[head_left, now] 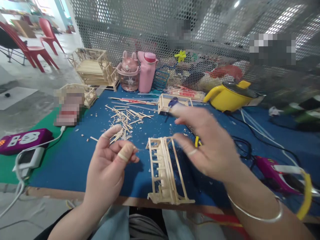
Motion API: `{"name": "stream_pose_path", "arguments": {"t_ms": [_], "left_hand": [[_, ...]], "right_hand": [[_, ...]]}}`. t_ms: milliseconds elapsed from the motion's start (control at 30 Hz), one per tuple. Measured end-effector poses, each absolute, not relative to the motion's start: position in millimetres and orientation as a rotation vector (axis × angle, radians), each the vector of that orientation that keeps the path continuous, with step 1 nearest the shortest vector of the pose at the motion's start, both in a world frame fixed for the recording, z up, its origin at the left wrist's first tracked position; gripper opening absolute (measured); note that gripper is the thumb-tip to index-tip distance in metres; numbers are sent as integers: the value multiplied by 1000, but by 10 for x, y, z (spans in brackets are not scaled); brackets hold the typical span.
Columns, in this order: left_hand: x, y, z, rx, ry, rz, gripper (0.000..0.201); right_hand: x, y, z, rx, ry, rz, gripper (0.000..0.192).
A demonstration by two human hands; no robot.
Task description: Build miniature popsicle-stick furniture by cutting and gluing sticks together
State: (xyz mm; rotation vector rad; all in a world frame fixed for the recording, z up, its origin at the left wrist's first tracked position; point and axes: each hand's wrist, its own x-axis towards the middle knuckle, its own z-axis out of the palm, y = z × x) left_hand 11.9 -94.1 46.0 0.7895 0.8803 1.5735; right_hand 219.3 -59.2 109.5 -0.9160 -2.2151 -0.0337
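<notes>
Blue felt covers my worktop (75, 160) before perforated metal mesh (120, 23). Near its front edge lies a pale stick frame (163, 173); left fingers (125, 153) pinched together, right fingers (185, 141) spread apart.

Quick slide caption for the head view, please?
Left hand pinches a thin stick, right hand hovers open over a wooden stick frame on the blue table.
</notes>
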Motion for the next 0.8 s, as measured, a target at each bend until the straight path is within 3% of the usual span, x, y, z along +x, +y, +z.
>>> {"name": "stream_pose_path", "arguments": {"t_ms": [100,200,500,700,800], "left_hand": [[218,-893,615,906,810,1480,38],[292,-844,740,993,803,1481,39],[337,-783,769,1054,914,1378,46],[32,-854,367,865,1155,958,32],[0,-795,296,801,1173,1029,31]], "right_hand": [[2019,-561,1124,-711,-2398,48,17],[1951,-536,1130,-650,-2316,124,6],[2034,-521,1051,-816,-2124,514,8],[2324,-510,905,-1100,-1997,488,8],[2517,-580,666,-1161,-1909,482,10]]}}
